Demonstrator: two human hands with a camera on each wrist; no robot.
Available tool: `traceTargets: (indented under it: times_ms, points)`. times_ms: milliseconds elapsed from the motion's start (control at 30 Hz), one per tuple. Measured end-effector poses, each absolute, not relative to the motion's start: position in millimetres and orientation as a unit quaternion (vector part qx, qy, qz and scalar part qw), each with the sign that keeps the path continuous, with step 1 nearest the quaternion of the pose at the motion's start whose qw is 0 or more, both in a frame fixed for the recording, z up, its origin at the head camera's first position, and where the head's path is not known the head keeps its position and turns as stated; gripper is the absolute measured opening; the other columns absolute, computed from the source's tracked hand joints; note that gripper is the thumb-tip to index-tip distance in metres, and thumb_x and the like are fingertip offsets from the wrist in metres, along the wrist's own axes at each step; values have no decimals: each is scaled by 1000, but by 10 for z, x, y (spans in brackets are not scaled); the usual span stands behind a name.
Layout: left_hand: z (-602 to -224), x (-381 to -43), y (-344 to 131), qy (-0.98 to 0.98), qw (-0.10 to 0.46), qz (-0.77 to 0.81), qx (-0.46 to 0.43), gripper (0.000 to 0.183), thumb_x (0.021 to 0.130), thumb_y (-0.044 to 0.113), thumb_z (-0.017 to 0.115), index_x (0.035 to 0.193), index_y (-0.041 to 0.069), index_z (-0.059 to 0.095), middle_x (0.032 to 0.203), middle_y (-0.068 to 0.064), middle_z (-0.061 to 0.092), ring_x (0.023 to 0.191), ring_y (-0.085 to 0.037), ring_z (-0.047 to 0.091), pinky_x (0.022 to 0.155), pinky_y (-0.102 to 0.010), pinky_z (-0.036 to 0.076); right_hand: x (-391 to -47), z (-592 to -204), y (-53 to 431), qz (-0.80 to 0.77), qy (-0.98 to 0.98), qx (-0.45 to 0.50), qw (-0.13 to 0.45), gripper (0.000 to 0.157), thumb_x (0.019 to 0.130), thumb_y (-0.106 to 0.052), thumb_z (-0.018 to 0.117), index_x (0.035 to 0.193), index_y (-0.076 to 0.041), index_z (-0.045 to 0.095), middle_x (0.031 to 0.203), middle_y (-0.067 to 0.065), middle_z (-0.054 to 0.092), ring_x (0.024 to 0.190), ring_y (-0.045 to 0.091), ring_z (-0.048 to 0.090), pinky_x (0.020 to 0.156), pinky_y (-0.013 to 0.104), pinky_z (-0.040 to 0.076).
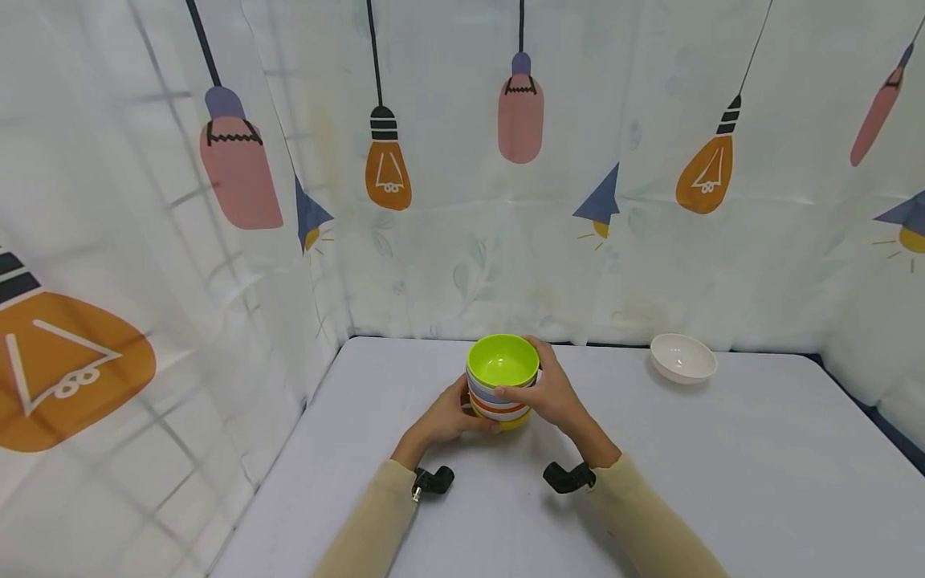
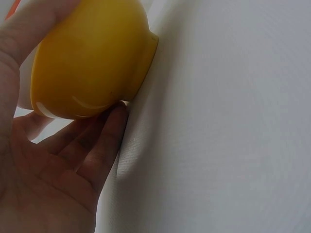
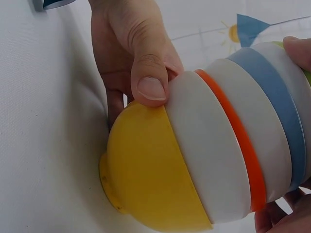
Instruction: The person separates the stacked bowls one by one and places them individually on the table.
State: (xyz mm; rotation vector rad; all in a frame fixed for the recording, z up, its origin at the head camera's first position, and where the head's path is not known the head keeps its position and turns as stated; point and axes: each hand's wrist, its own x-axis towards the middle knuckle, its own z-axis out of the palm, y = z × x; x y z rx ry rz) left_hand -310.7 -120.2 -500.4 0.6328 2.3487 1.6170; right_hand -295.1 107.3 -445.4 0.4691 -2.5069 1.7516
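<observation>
A stack of several nested bowls stands upright on the white table, with a lime-green bowl on top. Below it come blue, white and orange bands, seen side-on in the right wrist view, down to a yellow bowl at the bottom. My left hand holds the stack low on its left, the thumb on the yellow bowl near its edge and the fingers curved behind. On the upper right side, my right hand grips the stack between thumb and fingers. Parts of the fingers are hidden by the bowls.
A white bowl sits apart at the table's back right. The white tabletop meets a printed curtain at the back and left. A black wrist device is on each wrist.
</observation>
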Motion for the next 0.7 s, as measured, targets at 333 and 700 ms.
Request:
traceTargets:
  times_ms: [333,700]
  points:
    - [-5009,-3107,-1201,799,110,550,216,91,77,22,92,151,32,40,136,2,61,127,-23,59,111,-44,50,-2930,-4387,1091,571,-804,159,49,94,78,-28,90,154,-20,36,148,9,47,134,32,48,114,61,41]
    - [-5013,-3116,-1198,797,109,554,215,92,76,22,93,150,33,41,137,3,61,127,-22,59,111,-43,49,-2946,-4229,1259,590,-791,148,74,93,79,-21,89,155,-18,35,146,8,52,130,31,53,111,53,48]
